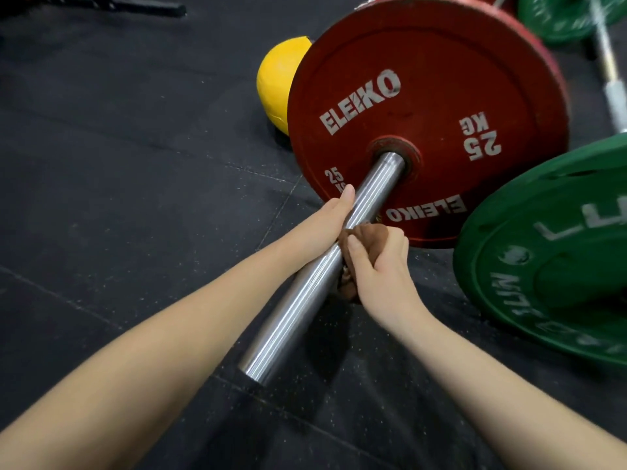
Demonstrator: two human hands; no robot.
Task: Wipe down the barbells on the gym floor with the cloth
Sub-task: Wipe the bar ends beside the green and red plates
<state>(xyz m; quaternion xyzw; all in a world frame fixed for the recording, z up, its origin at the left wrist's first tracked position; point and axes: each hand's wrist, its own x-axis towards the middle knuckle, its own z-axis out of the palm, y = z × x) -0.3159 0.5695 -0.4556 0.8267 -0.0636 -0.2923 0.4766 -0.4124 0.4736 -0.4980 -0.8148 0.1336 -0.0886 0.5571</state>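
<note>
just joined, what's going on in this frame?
A person is wiping a barbell that lies on the dark gym floor. The left hand grips the steel barbell sleeve from the left, thumb lying along it. The right hand holds a bunched brown cloth against the sleeve's right side, close to the red 25 kg plate. A green plate and a yellow ball sit nearby.
</note>
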